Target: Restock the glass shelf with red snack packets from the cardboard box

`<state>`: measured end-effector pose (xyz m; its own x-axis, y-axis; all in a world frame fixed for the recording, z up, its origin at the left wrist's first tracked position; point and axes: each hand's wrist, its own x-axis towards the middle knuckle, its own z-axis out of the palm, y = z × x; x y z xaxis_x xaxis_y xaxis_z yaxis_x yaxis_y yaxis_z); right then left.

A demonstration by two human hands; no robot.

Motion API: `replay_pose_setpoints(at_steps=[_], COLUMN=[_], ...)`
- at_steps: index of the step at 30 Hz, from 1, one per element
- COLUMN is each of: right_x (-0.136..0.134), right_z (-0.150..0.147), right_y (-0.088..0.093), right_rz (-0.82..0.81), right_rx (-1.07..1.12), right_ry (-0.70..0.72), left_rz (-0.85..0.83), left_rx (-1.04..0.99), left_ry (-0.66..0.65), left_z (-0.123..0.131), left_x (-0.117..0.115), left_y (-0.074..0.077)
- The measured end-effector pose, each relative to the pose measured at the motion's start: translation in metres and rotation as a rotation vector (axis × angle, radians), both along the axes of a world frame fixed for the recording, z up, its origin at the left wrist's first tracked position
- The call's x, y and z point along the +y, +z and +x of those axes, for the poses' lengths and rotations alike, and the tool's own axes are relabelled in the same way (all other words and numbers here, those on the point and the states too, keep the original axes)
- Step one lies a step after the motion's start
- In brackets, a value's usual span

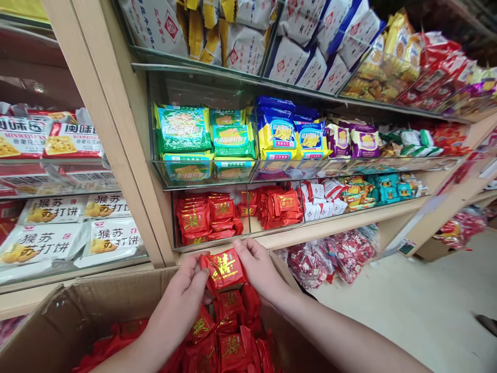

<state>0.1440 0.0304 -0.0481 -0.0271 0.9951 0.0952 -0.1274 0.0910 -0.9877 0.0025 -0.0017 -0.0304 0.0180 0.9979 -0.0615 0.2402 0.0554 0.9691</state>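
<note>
Both hands hold a stack of small red foil snack packets (pixel 225 270) with gold lettering, just above an open cardboard box (pixel 70 316). My left hand (pixel 186 295) grips the stack's left side with its fingers curled round it. My right hand (pixel 258 269) clasps the right side, thumb on top. Beneath the hands the box holds several more of the same red packets (pixel 229 344). Directly ahead, a glass-fronted shelf bin (pixel 212 220) contains matching red packets.
Wooden shelves (pixel 341 220) carry glass bins of green, blue, purple and white snack packs. To the left stand white biscuit packs (pixel 42 241). Bags of red sweets (pixel 330 256) lie under the lowest shelf. Pale floor (pixel 419 305) extends to the right.
</note>
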Motion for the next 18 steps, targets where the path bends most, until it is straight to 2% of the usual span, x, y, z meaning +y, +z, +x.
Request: replay_pose_setpoints(at_steps=[4, 8, 10, 14, 18], right_x=[-0.004, -0.014, -0.014, -0.004, 0.007], right_z=[0.000, -0.003, -0.005, -0.010, -0.014], right_y=[0.003, 0.007, 0.009, 0.012, 0.015], right_rz=[0.172, 0.245, 0.231, 0.088, 0.043], right_rx=[-0.261, -0.357, -0.333, -0.251, -0.252], right_ry=[-0.083, -0.157, -0.147, -0.097, -0.130], left_rz=[0.047, 0.292, 0.359, 0.409, 0.453], left_rx=[0.184, 0.406, 0.511, 0.680, 0.733], left_ry=[0.070, 0.142, 0.160, 0.150, 0.145], left_z=[0.000, 0.000, -0.001, -0.006, -0.009], left_x=[0.000, 0.003, 0.006, 0.012, 0.017], left_y=[0.008, 0.012, 0.012, 0.008, 0.007])
